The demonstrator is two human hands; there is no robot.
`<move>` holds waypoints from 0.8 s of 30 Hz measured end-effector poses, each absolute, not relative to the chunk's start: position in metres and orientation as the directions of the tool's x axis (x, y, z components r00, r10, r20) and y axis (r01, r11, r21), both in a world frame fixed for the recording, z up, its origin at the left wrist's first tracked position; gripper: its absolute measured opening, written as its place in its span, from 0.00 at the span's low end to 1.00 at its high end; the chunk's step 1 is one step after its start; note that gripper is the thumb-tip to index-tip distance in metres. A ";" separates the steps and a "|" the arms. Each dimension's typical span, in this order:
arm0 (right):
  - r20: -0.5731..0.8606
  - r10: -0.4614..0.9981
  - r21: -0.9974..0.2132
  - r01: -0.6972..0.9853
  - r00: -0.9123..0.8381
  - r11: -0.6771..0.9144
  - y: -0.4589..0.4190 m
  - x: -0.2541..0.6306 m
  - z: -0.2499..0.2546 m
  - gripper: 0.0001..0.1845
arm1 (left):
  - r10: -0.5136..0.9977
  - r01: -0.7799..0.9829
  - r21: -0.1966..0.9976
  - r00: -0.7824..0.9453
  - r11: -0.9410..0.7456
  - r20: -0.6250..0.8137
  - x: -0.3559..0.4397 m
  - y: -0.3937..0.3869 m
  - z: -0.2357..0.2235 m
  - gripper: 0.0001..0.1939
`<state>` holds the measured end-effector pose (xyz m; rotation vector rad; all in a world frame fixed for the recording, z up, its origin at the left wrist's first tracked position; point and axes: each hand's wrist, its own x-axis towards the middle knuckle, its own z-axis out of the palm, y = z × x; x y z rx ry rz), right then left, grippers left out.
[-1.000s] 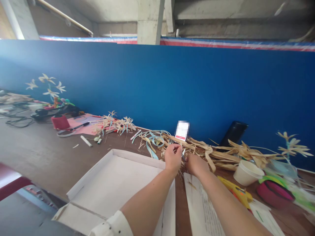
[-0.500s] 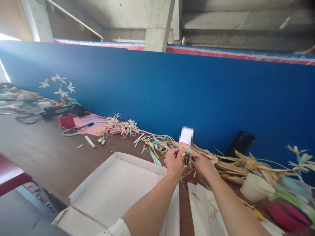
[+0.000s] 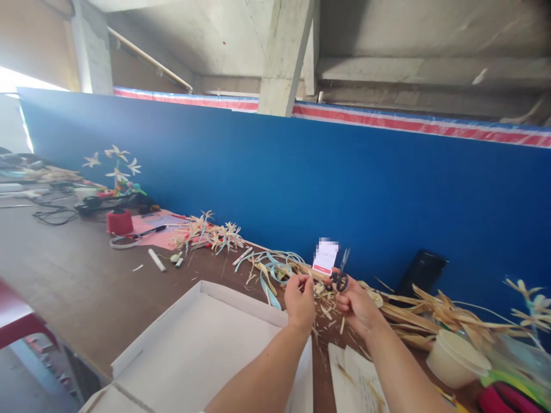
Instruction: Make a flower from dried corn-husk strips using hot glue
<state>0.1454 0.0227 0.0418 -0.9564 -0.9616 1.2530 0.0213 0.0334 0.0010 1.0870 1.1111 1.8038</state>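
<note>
The right hand (image 3: 356, 304) holds scissors (image 3: 340, 280). I can't tell if the left hand (image 3: 300, 305) holds anything. An open box (image 3: 193, 344) lies beside it, a cup (image 3: 455, 360) right of both.

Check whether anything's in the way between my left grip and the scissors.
Nothing visible stands between the left grip and the scissors, held in the right grip; the dry scraps appear to lie lower, on the table.

The person's right hand (image 3: 357, 307) holds black-handled scissors (image 3: 335, 277), blades upward. Just left of its fingers, the left hand (image 3: 300, 302) curls, anything pinched too small to tell. Pale scraps (image 3: 326, 311) lie between both hands' fingers; blue ribbon (image 3: 269, 294) lies left of them, a white cup (image 3: 456, 360) to their right.
</note>
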 end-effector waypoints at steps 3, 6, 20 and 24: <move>-0.004 1.000 -0.896 -0.445 -0.002 -0.004 0.020 0.147 0.047 0.19 | 0.904 -0.196 0.927 -0.358 -0.319 0.235 0.021 0.035 0.001 0.09; -0.043 0.996 -0.886 -0.458 -0.072 -0.071 0.022 0.148 0.049 0.14 | 0.909 -0.215 0.927 -0.356 -0.307 0.218 0.021 0.036 0.001 0.10; -0.110 0.988 -0.843 -0.536 0.111 -0.034 0.034 0.146 0.034 0.14 | 0.923 -0.281 0.923 -0.351 -0.264 0.157 0.023 0.043 -0.006 0.10; -0.139 0.984 -0.880 -0.471 0.115 -0.069 0.030 0.139 0.034 0.16 | 0.941 -0.279 0.936 -0.317 -0.214 0.121 0.023 0.043 -0.006 0.09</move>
